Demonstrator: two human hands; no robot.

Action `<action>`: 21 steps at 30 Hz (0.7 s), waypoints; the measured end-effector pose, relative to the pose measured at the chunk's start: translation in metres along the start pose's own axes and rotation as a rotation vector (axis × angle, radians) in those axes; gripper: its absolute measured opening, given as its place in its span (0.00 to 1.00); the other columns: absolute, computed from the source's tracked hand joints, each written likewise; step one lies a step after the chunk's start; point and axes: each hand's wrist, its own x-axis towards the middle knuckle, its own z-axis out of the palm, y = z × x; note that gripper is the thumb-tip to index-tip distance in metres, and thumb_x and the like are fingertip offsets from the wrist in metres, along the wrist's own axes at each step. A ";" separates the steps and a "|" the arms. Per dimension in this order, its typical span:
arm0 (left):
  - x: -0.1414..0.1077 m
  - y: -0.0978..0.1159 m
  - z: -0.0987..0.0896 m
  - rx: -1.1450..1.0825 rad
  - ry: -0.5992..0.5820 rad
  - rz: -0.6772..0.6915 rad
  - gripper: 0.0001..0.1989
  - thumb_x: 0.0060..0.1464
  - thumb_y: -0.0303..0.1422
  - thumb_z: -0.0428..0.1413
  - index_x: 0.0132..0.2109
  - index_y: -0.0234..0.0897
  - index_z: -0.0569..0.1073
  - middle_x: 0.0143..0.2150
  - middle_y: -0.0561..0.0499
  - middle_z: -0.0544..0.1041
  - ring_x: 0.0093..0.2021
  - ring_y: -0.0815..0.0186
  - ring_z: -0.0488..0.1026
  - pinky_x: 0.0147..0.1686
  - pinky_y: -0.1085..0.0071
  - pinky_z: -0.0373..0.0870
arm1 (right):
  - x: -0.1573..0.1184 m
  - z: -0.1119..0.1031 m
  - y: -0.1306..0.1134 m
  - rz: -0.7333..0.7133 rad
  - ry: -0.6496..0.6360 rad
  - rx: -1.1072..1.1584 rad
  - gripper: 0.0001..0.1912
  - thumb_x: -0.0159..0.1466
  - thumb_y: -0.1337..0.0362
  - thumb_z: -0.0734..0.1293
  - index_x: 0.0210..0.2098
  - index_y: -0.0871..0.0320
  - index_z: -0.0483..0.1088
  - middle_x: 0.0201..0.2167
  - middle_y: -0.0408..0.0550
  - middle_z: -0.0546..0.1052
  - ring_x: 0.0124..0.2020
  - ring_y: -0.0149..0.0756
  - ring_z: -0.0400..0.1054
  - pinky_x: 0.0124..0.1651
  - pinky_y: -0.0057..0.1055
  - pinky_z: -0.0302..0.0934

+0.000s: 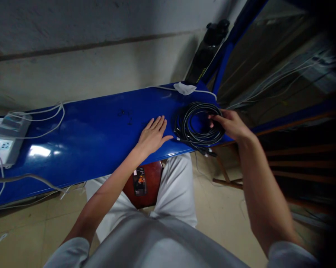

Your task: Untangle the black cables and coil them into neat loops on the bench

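Observation:
My left hand (153, 135) lies flat on the blue tabletop (95, 130), fingers stretched out and thumb apart, holding nothing. To its right rests a coil of black cable (188, 124), with connector ends sticking out over the table's front edge. My right hand (231, 123) grips the right side of this coil. Its fingers reach inside the loop and the thumb side is on the outside. Part of the coil is hidden behind that hand.
At the left stands a power strip (3, 145) with white cords. A crumpled white tissue (185, 88) and a black bottle-like object (205, 56) are at the back right. A phone-like dark card (140, 181) lies on the red stool (153, 193) between my legs.

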 end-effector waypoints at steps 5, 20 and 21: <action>-0.033 -0.056 -0.014 -0.006 0.029 -0.060 0.40 0.81 0.51 0.45 0.82 0.22 0.57 0.83 0.31 0.55 0.85 0.47 0.51 0.85 0.46 0.43 | 0.032 0.056 -0.024 -0.208 -0.075 -0.168 0.19 0.67 0.46 0.78 0.40 0.55 0.80 0.25 0.46 0.77 0.26 0.39 0.67 0.29 0.34 0.61; -0.054 -0.166 -0.034 -0.442 0.322 -0.045 0.22 0.78 0.49 0.56 0.63 0.40 0.83 0.65 0.41 0.84 0.70 0.51 0.78 0.77 0.46 0.65 | 0.136 0.156 -0.032 -0.585 -0.084 -0.515 0.22 0.66 0.48 0.75 0.51 0.57 0.83 0.46 0.54 0.85 0.46 0.56 0.78 0.57 0.56 0.75; -0.056 -0.170 -0.033 -0.496 0.399 -0.086 0.20 0.77 0.49 0.56 0.58 0.41 0.84 0.60 0.43 0.86 0.65 0.52 0.82 0.73 0.49 0.70 | 0.136 0.156 -0.030 -0.583 -0.070 -0.532 0.24 0.65 0.47 0.76 0.51 0.57 0.83 0.48 0.56 0.85 0.47 0.57 0.79 0.58 0.58 0.75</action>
